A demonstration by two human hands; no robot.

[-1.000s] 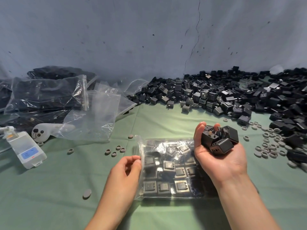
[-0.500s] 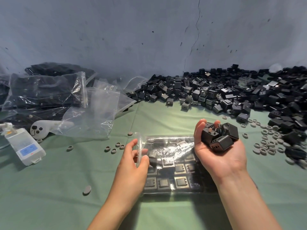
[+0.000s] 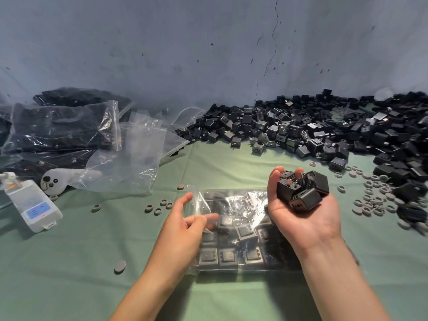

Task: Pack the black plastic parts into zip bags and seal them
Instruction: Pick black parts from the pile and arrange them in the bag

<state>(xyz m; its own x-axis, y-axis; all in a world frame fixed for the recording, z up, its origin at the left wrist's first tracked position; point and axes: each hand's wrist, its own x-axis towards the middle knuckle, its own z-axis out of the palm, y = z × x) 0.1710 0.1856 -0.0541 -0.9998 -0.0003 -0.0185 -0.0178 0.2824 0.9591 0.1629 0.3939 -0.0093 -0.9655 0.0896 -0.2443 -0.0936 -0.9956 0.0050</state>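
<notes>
A clear zip bag (image 3: pixel 234 230) lies on the green cloth in front of me, partly filled with black plastic parts in rows. My left hand (image 3: pixel 185 225) pinches the bag's left open edge and lifts the plastic. My right hand (image 3: pixel 303 205) is palm up just right of the bag, fingers curled round a handful of black plastic parts (image 3: pixel 303 189). A large heap of loose black parts (image 3: pixel 324 130) runs along the wall at the back right.
Filled bags (image 3: pixel 60 126) and empty clear bags (image 3: pixel 134 158) lie at the back left. A white controller (image 3: pixel 58 179) and a white device (image 3: pixel 32 205) sit at the left edge. Grey rings (image 3: pixel 375 200) are scattered at the right, a few grey discs (image 3: pixel 157 208) near the middle.
My left hand moved up from the bag's side, took hold of its open edge and lifted it. My right hand kept its handful of parts nearly still.
</notes>
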